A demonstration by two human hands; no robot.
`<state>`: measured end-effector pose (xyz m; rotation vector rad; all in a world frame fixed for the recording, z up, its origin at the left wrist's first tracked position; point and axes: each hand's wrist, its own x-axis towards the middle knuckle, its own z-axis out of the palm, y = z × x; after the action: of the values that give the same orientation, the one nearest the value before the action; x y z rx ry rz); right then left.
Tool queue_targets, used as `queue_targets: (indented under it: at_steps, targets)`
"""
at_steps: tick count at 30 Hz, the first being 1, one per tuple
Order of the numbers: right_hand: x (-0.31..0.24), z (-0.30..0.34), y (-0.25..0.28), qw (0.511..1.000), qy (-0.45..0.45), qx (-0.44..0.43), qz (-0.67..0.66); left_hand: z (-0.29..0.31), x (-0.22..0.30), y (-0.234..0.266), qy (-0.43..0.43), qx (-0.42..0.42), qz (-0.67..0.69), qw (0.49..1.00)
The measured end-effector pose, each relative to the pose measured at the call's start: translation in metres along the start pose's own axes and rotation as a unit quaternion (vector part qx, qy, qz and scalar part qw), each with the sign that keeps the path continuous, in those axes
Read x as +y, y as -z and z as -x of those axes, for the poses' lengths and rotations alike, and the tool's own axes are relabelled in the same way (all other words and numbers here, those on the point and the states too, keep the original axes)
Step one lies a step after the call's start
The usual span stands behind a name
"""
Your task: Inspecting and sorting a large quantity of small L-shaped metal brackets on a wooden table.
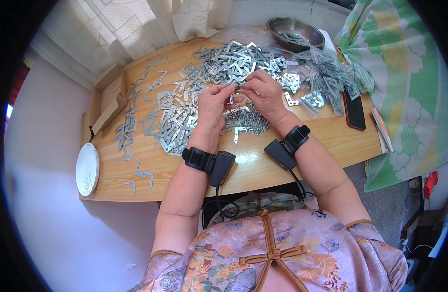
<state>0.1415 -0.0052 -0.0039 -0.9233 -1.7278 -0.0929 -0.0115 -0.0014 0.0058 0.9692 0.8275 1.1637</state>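
My left hand and my right hand meet above the middle of the table, fingertips almost touching. Both are closed in a pinch. A small metal corner bracket shows below my left fingertips; most of it is hidden by the fingers. What my right fingertips grip is too small and covered to make out. Just beyond the hands rises a heap of L-shaped metal brackets. Under and beside my right hand lies a pile of small screws, with a single L-shaped bracket at its near edge.
More brackets spread leftward over the wooden table. A cardboard box and a white plate line the left edge. Clear plastic bags, a metal bowl and a phone occupy the right side.
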Motion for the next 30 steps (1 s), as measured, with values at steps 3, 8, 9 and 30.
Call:
queue_targets:
  at_steps: [3, 8, 9, 30]
  targets:
    - [0.0, 0.0, 0.0, 1.0, 0.004, 0.013, 0.0, 0.0, 0.0, 0.0, 0.004, -0.006, 0.015, 1.0]
    - [0.001, -0.001, -0.001, 1.0, -0.006, 0.016, -0.022, 0.0, 0.0, 0.002, 0.007, -0.015, 0.036, 0.999]
    - [0.001, -0.001, -0.001, 1.0, -0.007, 0.016, -0.022, 0.0, 0.0, 0.001, 0.009, -0.014, 0.041, 0.999]
    - [-0.006, -0.004, 0.001, 0.998, 0.015, 0.054, 0.002, -0.003, -0.003, 0.003, -0.005, -0.038, 0.083, 0.996]
